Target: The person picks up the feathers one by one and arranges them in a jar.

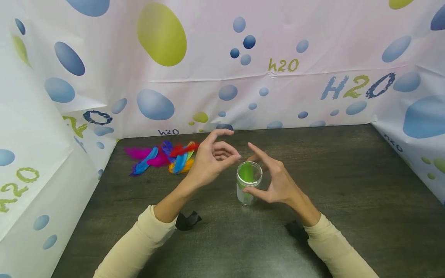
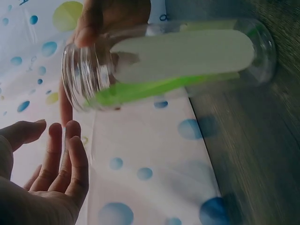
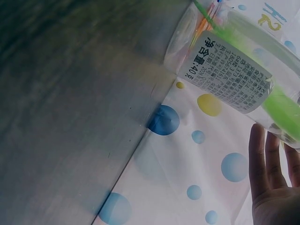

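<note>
A clear glass jar (image 1: 245, 197) with a pale label stands upright on the dark table, its mouth uncovered. Inside leans a bright green feather (image 1: 247, 172), seen through the glass in both wrist views. My right hand (image 1: 278, 183) holds the jar near its neck, thumb in front and fingers behind, with the index finger raised. Just left of the mouth hovers my left hand (image 1: 212, 156), its fingers loosely bent and nothing between them. In the left wrist view this left hand (image 2: 51, 187) is apart from the jar's threaded rim. Printed text covers the label (image 3: 227, 70) in the right wrist view.
Several coloured feathers (image 1: 158, 159), pink, blue, purple, red and orange, lie in a pile at the table's back left, behind the left hand. A white sheet (image 1: 208, 46) with blue and green spots stands along the table's back and sides.
</note>
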`<control>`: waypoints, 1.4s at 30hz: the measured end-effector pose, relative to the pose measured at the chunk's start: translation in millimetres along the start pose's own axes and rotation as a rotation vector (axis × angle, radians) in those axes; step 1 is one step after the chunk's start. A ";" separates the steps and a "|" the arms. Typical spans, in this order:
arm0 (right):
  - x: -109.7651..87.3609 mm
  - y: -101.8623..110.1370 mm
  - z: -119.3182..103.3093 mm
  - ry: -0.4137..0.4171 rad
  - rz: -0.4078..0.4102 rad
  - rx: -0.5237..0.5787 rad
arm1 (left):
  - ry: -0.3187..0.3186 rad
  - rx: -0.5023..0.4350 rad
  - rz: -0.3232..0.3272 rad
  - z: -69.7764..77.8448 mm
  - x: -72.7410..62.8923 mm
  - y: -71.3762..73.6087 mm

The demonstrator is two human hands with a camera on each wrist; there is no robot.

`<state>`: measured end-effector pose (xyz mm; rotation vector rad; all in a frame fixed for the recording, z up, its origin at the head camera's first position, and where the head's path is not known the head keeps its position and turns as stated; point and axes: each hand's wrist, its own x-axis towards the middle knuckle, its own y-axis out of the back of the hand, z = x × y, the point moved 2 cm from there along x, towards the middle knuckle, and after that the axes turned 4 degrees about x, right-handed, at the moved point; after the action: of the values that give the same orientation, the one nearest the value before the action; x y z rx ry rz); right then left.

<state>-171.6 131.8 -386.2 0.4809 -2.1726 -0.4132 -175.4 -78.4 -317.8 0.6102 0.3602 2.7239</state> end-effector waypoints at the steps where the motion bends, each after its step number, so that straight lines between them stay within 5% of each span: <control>1: -0.2 0.1 -0.1 0.000 0.001 -0.002 | 0.005 0.000 0.010 -1.6 -1.1 2.2; 10: -1.5 0.3 1.3 -0.025 -0.005 0.000 | 0.083 0.043 0.179 -17.5 -11.0 42.4; 17: -1.5 0.5 1.5 -0.022 -0.005 -0.013 | 0.109 0.289 0.325 -39.7 -14.5 83.5; 22: -2.2 -0.1 1.5 -0.022 -0.004 -0.004 | 0.116 0.431 0.361 -59.5 -16.3 97.4; 28: -2.7 -0.5 1.4 -0.017 -0.002 -0.008 | 0.116 0.542 0.330 -82.4 -13.5 100.3; 42: -0.9 1.0 -0.2 -0.011 -0.004 -0.005 | 0.172 0.661 0.080 -111.2 11.6 91.8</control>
<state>-171.2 133.1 -386.3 0.4808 -2.1806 -0.4245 -258.9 -177.3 -382.5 0.5488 1.3319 2.7107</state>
